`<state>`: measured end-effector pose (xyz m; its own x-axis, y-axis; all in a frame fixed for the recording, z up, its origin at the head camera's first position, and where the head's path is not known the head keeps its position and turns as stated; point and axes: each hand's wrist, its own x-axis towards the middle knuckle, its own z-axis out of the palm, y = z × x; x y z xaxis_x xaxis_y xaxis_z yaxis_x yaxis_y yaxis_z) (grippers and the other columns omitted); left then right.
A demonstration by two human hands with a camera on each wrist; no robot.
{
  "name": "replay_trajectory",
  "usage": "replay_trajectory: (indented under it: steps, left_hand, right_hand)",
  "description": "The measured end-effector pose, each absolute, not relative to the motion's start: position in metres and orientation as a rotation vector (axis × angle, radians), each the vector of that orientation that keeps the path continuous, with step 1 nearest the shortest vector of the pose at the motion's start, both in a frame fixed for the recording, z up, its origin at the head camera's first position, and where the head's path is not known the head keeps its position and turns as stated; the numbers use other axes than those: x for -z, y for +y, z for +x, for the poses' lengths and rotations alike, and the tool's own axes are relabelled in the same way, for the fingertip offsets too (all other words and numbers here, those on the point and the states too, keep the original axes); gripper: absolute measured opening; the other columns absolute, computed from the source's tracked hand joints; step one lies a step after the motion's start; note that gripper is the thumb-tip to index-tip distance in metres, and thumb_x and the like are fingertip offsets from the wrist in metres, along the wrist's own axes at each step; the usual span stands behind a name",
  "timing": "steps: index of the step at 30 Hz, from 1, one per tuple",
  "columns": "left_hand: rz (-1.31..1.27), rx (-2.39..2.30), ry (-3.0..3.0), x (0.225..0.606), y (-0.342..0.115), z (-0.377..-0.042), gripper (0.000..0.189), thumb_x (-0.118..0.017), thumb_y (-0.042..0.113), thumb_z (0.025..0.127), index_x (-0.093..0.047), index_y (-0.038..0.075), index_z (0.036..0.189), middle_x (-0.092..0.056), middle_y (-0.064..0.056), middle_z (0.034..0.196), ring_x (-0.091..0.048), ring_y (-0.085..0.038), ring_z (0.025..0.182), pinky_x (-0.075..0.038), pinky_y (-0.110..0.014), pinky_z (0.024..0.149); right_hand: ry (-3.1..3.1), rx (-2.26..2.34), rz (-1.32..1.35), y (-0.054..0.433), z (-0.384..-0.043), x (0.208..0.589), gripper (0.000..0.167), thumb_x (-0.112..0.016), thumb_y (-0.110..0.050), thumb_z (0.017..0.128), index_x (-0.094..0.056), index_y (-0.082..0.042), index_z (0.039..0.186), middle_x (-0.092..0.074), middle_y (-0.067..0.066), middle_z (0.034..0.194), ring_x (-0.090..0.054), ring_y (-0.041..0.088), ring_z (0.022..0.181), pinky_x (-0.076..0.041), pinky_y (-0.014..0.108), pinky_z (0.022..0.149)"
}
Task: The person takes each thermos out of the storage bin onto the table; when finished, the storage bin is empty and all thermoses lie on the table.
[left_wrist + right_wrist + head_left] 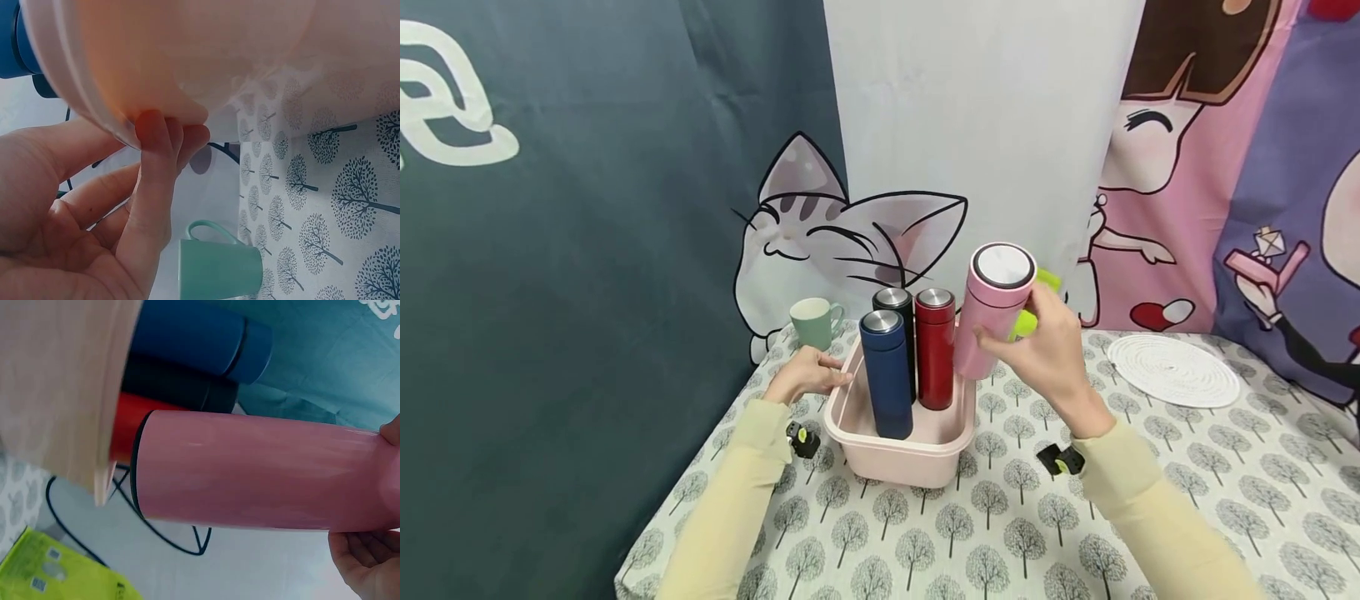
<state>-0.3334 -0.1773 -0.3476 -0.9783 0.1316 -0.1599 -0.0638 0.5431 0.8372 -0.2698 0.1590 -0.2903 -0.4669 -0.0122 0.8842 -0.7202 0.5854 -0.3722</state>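
Around the pink bottle (987,312), the right hand (1051,350), half-closed.

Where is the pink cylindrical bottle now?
In the head view, the pink bottle is in the right hand, just right of the red cylindrical bottle.

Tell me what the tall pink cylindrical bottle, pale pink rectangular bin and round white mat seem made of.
Tall pink cylindrical bottle: probably coated metal, from its glossy body and shiny silvery top. Pale pink rectangular bin: likely smooth plastic, its wall looking slightly translucent. Round white mat: perhaps dull coiled cord, from its rings.
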Motion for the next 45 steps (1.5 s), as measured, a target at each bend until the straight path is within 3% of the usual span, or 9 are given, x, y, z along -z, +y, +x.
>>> replay_trajectory:
  steps: [3,17,29,39,45]
  left_hand:
    - [0.047,-1.416,2.569,0.348,-0.179,-0.333,0.045,-0.075,0.014,0.086,-0.062,-0.008,0.124,-0.064,-0.026,0.123,-0.072,-0.029,0.095,-0.062,-0.037,0.083]
    - [0.033,-1.443,2.562,0.357,-0.183,-0.33,0.045,-0.076,0.013,0.086,-0.062,-0.012,0.121,-0.065,-0.028,0.12,-0.071,-0.033,0.098,-0.061,-0.038,0.084]
    - [0.021,-1.457,2.556,0.356,-0.179,-0.33,0.045,-0.076,0.015,0.086,-0.062,-0.012,0.12,-0.065,-0.029,0.118,-0.072,-0.033,0.096,-0.061,-0.039,0.085]
    - [0.014,-1.469,2.535,0.356,-0.176,-0.335,0.048,-0.076,0.016,0.086,-0.061,-0.012,0.122,-0.067,-0.027,0.114,-0.071,-0.032,0.097,-0.061,-0.039,0.086]
    - [0.028,-1.476,2.539,0.353,-0.177,-0.338,0.049,-0.075,0.014,0.086,-0.059,-0.014,0.123,-0.065,-0.029,0.117,-0.069,-0.035,0.101,-0.06,-0.04,0.088]
  right_hand:
    - [-1.914,-0.918,0.549,0.165,-0.271,0.294,0.061,-0.089,-0.014,0.063,-0.061,0.003,0.115,-0.067,0.016,0.107,-0.065,0.029,0.096,-0.055,0.041,0.082]
    - [-2.056,-0.928,0.456,0.188,-0.271,0.329,0.067,-0.09,-0.01,0.063,-0.059,0.004,0.12,-0.065,0.022,0.106,-0.063,0.036,0.094,-0.054,0.054,0.081]
    - [-2.145,-1.007,0.391,0.211,-0.293,0.374,0.061,-0.085,-0.006,0.07,-0.057,0.002,0.123,-0.064,0.022,0.114,-0.063,0.038,0.1,-0.054,0.058,0.086]
    - [-2.283,-1.021,0.173,0.23,-0.314,0.398,0.05,-0.079,-0.024,0.081,-0.058,0.001,0.12,-0.065,0.022,0.107,-0.062,0.036,0.095,-0.053,0.054,0.082]
    - [-2.346,-1.038,0.156,0.231,-0.324,0.393,0.056,-0.077,-0.029,0.083,-0.056,0.002,0.125,-0.063,0.024,0.116,-0.06,0.04,0.105,-0.05,0.059,0.091]
